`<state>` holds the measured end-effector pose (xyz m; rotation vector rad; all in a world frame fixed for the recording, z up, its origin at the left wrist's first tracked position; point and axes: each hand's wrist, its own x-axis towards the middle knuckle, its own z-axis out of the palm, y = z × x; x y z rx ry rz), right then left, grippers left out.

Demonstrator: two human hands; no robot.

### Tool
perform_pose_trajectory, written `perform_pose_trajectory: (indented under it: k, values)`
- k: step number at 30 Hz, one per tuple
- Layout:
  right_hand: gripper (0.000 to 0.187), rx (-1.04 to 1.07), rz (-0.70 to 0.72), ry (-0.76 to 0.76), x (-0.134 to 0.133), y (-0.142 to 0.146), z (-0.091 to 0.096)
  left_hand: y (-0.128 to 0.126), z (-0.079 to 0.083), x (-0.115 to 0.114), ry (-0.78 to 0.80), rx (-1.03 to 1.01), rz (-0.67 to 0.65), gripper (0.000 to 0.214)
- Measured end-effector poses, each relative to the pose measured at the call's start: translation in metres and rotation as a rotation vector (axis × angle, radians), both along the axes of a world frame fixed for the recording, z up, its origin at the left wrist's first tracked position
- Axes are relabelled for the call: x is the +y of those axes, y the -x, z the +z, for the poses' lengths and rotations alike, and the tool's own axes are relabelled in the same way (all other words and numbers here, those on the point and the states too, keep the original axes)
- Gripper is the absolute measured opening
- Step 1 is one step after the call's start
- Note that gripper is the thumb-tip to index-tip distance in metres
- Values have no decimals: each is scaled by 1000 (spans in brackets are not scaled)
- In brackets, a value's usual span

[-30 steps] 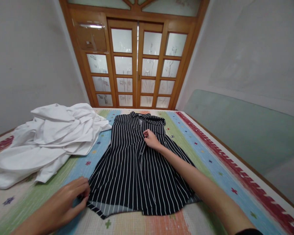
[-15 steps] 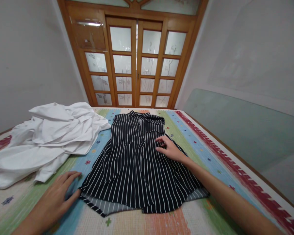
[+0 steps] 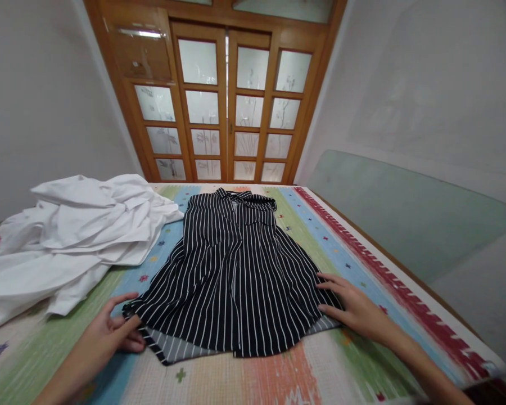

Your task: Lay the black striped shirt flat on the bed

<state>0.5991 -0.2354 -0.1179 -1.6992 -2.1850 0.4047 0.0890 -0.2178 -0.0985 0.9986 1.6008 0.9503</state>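
Multicoloured cloth [image 3: 202, 388] spread underneath. Nearest, the left hand [image 3: 105, 332] curled at one hem corner [image 3: 130, 309], its grip impossible to tell, while the right hand [image 3: 357, 310] spread loose fingers at the other. Between them, the striped shirt [image 3: 253, 270] stretched lengthwise away, collar [image 3: 223, 193] farthest; white fabric [image 3: 88, 230] lay left, wooden doors [image 3: 221, 107] beyond.

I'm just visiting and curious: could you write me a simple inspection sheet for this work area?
Surface: cover with coloured bands and small motifs.
Work item: striped shirt, spread out, collar far, hem near.
Clutter: white cloth, heaped left of the shirt.
Hands: left hand at the left hem corner, grip unclear; right hand open at the right hem corner.
Cables: nothing seen.
Surroundings: wooden doors beyond; pale green panel at right.
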Motion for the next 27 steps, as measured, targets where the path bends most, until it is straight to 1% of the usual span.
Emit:
perform_pose_trajectory:
  k: [1, 2, 5, 7, 10, 13, 14, 16, 19, 21, 22, 25, 26, 27]
  values:
    - [29, 24, -20, -35, -2, 4, -1, -2, -1, -1, -19, 22, -25, 99]
    - [27, 49, -27, -61, -4, 7, -1, -3, -2, -1, -43, 43, -40, 100]
    - [27, 98, -18, -73, -11, 12, 1, 0, -8, 0, -85, 69, -49, 101]
    - [25, 93, -39, -34, -17, 10, 3, 3, -10, -1, -73, 70, -43, 105]
    - [30, 85, -85, 41, -25, 4, 3, 2, -10, -5, -27, 67, -48, 117]
    - [25, 177, -32, 138, -28, 0, 6, -9, -6, -13, 14, 35, -120, 128]
    - [23, 218, -4, 175, -27, 0, 8, -14, -4, -17, 21, 20, -154, 129]
    - [20, 288, 27, 223, -26, 0, 11, -24, 0, -22, 8, 0, -192, 124]
    - [19, 415, 6, 214, -24, 2, 15, -33, 4, -25, -56, 31, -173, 112]
    - [23, 576, -50, 187, -23, 1, 17, -34, 9, -23, -99, 54, -140, 105]
    - [24, 674, -107, 165, -22, -1, 19, -33, 11, -21, -125, 53, -107, 102]
    - [34, 921, -344, 79, -18, -4, 23, -28, 16, -16, -195, 26, 26, 97]
    - [37, 953, -402, 66, -16, -5, 24, -27, 16, -15, -193, 35, 34, 96]
    - [38, 949, -431, 78, -14, -5, 24, -26, 14, -15, -165, 63, 0, 94]
